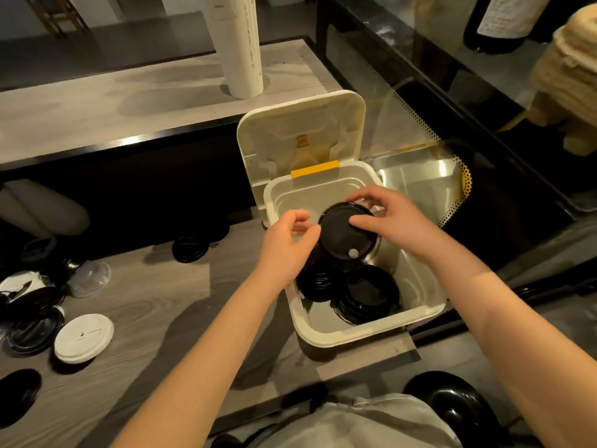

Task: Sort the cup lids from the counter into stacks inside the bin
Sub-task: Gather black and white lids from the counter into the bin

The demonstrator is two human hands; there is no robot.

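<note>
Stacking underway: right hand [394, 221] grip pinches a black lid [342, 234] over the bin [339, 337], which holds two stacks [368, 295]; left hand [284, 250] grip unclear; loose lids [84, 337] lie on the worktop [168, 302] at nine o'clock.

Left hand [287, 244], right hand [392, 218], both curled.

Item count
One bin [339, 337]; two black lid stacks [368, 295]; one raised black lid [342, 231]; one white lid [84, 337]; one clear dome lid [90, 278]; at least four loose black lids [190, 248].
</note>
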